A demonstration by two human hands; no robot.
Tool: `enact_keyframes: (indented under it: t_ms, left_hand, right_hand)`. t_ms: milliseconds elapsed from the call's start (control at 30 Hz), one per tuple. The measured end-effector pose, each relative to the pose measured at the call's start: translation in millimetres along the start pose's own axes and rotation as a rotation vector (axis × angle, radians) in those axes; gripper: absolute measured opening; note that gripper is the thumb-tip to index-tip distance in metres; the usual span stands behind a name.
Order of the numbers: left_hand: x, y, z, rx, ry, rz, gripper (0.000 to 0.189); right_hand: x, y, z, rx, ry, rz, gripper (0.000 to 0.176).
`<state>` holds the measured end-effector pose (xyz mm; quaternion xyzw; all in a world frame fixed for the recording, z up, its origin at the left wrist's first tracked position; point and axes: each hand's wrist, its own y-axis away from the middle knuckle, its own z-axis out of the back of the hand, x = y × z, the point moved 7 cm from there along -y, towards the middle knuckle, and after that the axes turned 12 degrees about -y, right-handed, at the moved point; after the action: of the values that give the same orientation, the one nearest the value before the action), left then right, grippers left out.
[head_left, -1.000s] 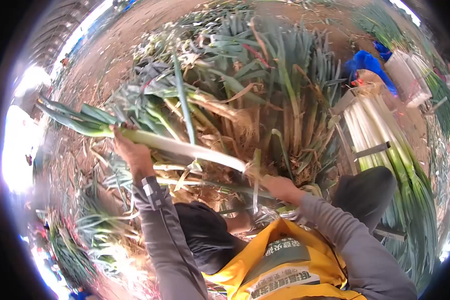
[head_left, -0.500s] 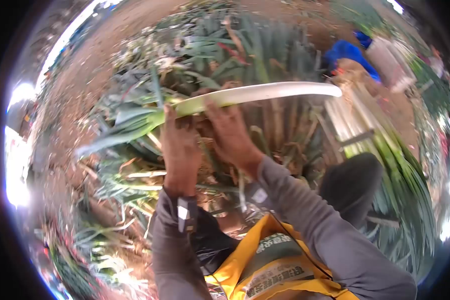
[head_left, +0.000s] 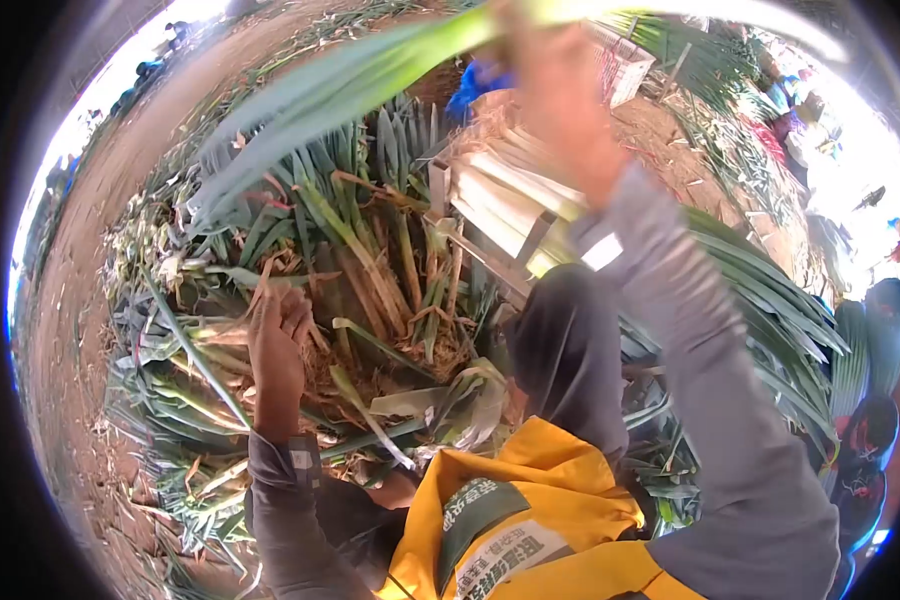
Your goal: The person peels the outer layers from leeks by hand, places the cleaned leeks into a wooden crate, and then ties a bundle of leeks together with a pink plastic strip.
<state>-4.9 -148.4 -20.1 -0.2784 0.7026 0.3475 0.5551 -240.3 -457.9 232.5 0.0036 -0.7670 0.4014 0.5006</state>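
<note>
A long green onion (head_left: 360, 85), with a white shank and broad green leaves, is raised across the top of the view. My right hand (head_left: 565, 105), smeared by motion, is closed around its middle, above a stack of cleaned green onions (head_left: 505, 195). The leaves trail toward the left and the white end points right. On the left, my left hand (head_left: 280, 330) has its fingers curled in, beside a heap of untrimmed green onions (head_left: 370, 270) with dry brown outer leaves. What those fingers hold, if anything, is hidden.
The stack rests in a metal rack (head_left: 535, 240) beside my right knee (head_left: 570, 345), its green leaves hanging to the right. Behind stand a blue cloth or bag (head_left: 475, 90) and a pale crate (head_left: 625, 65). Leaf scraps litter the ground on the left.
The green onion, earlier held across both hands, has gone up and right in my right hand. My left hand has come off it and dropped to the left. The view has turned right.
</note>
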Motion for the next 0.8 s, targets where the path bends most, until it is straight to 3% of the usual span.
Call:
enact_keyframes:
  t_ms: [33, 67, 133, 167, 233, 267, 300, 367, 467, 533, 567, 600, 633, 667, 733, 800]
  left_hand:
    - [18, -11, 4, -0.002, -0.064, 0.043, 0.049]
    - [25, -16, -3, 0.004, -0.068, 0.043, 0.049]
    - [35, -23, -20, 0.025, -0.256, 0.056, 0.045]
    - [29, -22, -41, 0.025, -0.312, 0.024, 0.042]
    - [32, -28, -84, 0.068, -0.329, -0.028, 0.041]
    - [32, -35, -106, 0.098, -0.335, -0.084, 0.04]
    - [38, -47, -127, 0.16, -0.435, -0.153, 0.039]
    - [46, -63, -179, 0.243, -0.518, -0.302, 0.036]
    - [37, -66, -259, 0.307, -0.663, -0.5, 0.041]
    - [30, -65, -301, 0.32, -0.732, -0.621, 0.029]
    - [23, -62, -322, 0.348, -0.724, -0.641, 0.026]
    - [21, -63, -342, 0.377, -0.714, -0.661, 0.023]
    - [22, -66, -359, 0.366, -0.777, -0.799, 0.023]
    - [23, -68, -376, 0.353, -0.837, -0.937, 0.022]
    - [33, -81, -407, 0.431, -0.829, -0.909, 0.023]
    - [46, -88, -439, 0.491, -0.985, -1.06, 0.021]
  right_hand:
    - [29, -25, 41, -0.105, 0.019, 0.003, 0.025]
    - [86, -34, 56, -0.084, 0.206, 0.363, 0.031]
    - [137, -61, 105, -0.08, 0.686, 0.328, 0.036]
    - [150, -67, 124, -0.091, 0.693, 0.317, 0.036]
    - [155, -86, 153, -0.017, 1.432, 0.282, 0.036]
    - [148, -86, 180, -0.024, 1.439, 0.278, 0.036]
    - [119, -77, 190, 0.268, 1.695, 0.421, 0.032]
    - [56, -46, 223, 0.667, 1.871, 0.406, 0.029]
    - [-9, 19, 259, 0.902, 1.739, -0.249, 0.02]
    - [-42, 59, 286, 1.138, 1.659, -0.09, 0.028]
    - [-53, 65, 292, 1.137, 1.655, -0.101, 0.028]
    - [-67, 73, 301, 1.154, 1.571, -0.285, 0.033]
    - [-78, 81, 309, 1.165, 1.478, -0.465, 0.039]
    - [-84, 85, 313, 1.167, 1.473, -0.478, 0.039]
    - [-94, 95, 317, 1.157, 1.417, -0.559, 0.047]
    - [-101, 102, 323, 1.082, 1.312, -0.667, 0.052]
